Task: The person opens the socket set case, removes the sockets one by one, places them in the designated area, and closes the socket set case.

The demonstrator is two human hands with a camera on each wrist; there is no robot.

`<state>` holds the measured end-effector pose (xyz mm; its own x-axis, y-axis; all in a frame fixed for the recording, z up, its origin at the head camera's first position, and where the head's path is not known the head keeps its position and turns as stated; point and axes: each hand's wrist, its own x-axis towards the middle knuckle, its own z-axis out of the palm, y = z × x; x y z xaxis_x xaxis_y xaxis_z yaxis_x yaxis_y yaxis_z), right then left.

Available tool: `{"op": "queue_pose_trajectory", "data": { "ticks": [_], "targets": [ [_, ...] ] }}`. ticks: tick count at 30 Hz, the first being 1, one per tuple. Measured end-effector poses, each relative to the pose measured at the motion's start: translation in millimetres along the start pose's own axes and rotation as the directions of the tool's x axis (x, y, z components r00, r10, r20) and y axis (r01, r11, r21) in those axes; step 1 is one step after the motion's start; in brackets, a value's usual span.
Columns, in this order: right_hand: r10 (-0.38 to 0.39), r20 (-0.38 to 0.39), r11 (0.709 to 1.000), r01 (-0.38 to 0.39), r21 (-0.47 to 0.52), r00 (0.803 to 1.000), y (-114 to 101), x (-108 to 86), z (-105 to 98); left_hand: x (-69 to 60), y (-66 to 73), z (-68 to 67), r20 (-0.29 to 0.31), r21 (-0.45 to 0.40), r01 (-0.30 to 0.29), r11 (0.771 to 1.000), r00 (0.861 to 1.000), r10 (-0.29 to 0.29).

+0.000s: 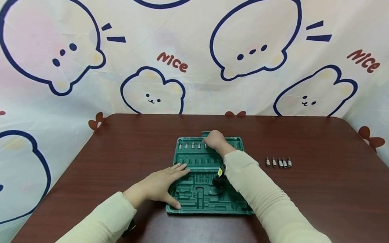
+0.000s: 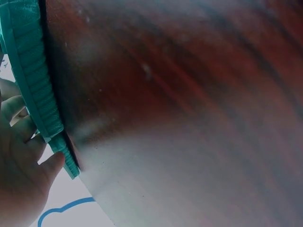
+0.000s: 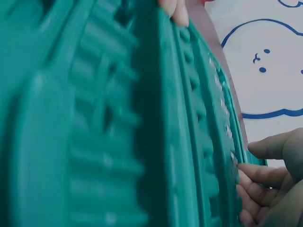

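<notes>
A green molded case [image 1: 206, 206] lies unfolded on the table. Several small metal bits [image 1: 193, 145] stand in a row along its upper section. My left hand [image 1: 159, 182] rests on the case's left edge, fingers straight and spread; the left wrist view shows that hand [image 2: 23, 161] against the green rim [image 2: 35, 80]. At the upper section's far edge is my right hand [image 1: 216, 140], beside the end of the bit row. In the right wrist view its thumb and index finger [image 3: 265, 161] are at the row, and whether they hold a bit is hidden.
To the right of the case, several metal bits [image 1: 280, 163] lie in a row on the brown table [image 1: 326, 187]. A patterned cloth [image 1: 196, 92] hangs behind the table. A black wrist camera [image 1: 219, 179] on my right wrist covers part of the case.
</notes>
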<state>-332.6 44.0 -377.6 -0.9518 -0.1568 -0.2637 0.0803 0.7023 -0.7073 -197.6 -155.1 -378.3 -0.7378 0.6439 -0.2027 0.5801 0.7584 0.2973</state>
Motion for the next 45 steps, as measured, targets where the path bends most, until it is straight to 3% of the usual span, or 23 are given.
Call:
{"op": "queue_pose_trajectory", "data": {
  "ticks": [7, 13, 21, 23, 27, 29, 37, 45],
  "targets": [
    [0.045, -0.048, 0.994, -0.04, 0.1, 0.998, -1.5, -0.1, 3.4, -1.6, -0.6, 0.7, -0.006, -0.021, 0.004, 1.0, 1.0, -0.004],
    [0.1, -0.107, 0.965, -0.07, 0.252, 0.989, 2.9, -0.5, 3.6, -0.6, -1.4, 2.2, -0.003, -0.026, 0.006, 1.0, 1.0, -0.006],
    [0.113, -0.112, 0.946, -0.073, 0.315, 0.987, 4.6, -3.9, 1.6, 0.8, -1.8, 1.6, -0.004, -0.017, 0.007, 1.0, 1.0, -0.008],
    [0.123, -0.116, 0.922, -0.07, 0.381, 0.986, 5.9, -4.3, -0.3, 1.0, -1.2, 1.6, -0.004, -0.02, 0.004, 1.0, 1.0, -0.004],
    [0.144, -0.119, 0.842, -0.059, 0.536, 0.982, 8.5, -3.6, -6.1, 1.3, -1.6, 1.5, -0.006, -0.021, 0.003, 1.0, 1.0, -0.003],
    [0.136, -0.117, 0.825, -0.047, 0.564, 0.984, 10.9, -3.4, -7.8, 1.6, -1.7, 1.5, -0.005, -0.022, 0.005, 1.0, 1.0, -0.005],
    [0.036, -0.158, 0.831, 0.058, 0.554, 0.987, 16.6, -14.6, -14.3, 3.1, -0.2, 1.6, 0.004, -0.026, -0.004, 1.0, 1.0, 0.004],
    [-0.032, -0.156, 0.817, 0.116, 0.565, 0.987, 26.5, -37.9, -40.0, 0.2, -1.4, 0.4, 0.009, -0.027, 0.01, 1.0, 1.0, -0.01]
  ]
}}
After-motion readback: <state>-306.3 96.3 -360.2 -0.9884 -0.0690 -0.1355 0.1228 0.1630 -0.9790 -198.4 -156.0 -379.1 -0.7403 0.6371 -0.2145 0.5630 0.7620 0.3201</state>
